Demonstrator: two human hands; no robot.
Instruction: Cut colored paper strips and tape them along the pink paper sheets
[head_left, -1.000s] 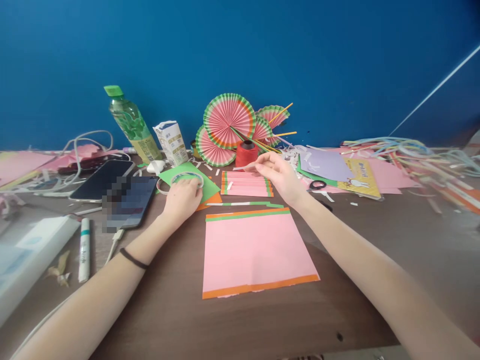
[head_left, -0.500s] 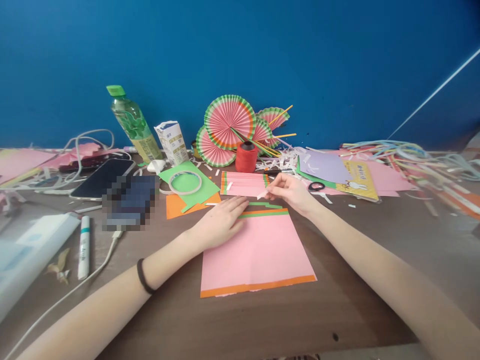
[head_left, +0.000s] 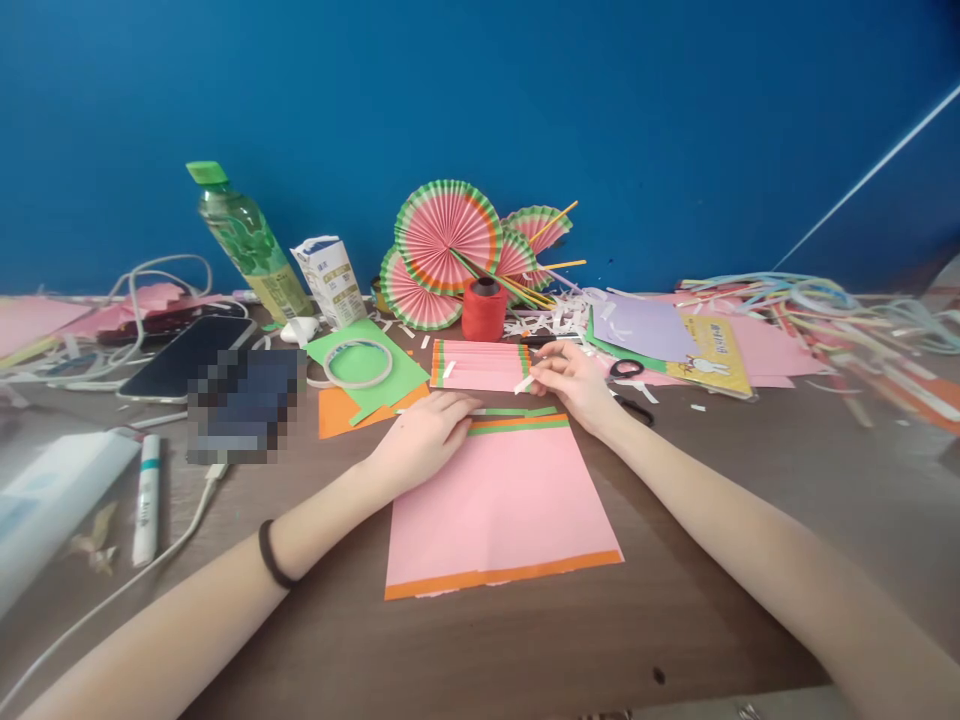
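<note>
My left hand (head_left: pixel 431 437) lies flat over the top left corner of a pink paper sheet (head_left: pixel 510 500), its fingers stretched out. The sheet has orange and green bands along its far edge and an orange band along the near one. A thin green paper strip (head_left: pixel 517 411) lies just beyond it. My right hand (head_left: pixel 574 385) has its thumb and fingers pinched on a small white paper strip (head_left: pixel 523 384), at the right end of a pleated pink paper (head_left: pixel 480 368). Another short white strip (head_left: pixel 448 369) rests on that paper's left end.
Behind stand a red thread spool (head_left: pixel 484 312) and several pleated paper fans (head_left: pixel 448 235). Left are a tape roll (head_left: pixel 358 384) on green paper, a carton (head_left: pixel 330 280), a bottle (head_left: pixel 247 240), a phone (head_left: pixel 187 357) and a marker (head_left: pixel 147 500). Scissors (head_left: pixel 626 369) lie right.
My right hand has brought the white strip to the right end of the pleated paper. My left hand stays on the pink sheet. The whole view has shifted slightly.
</note>
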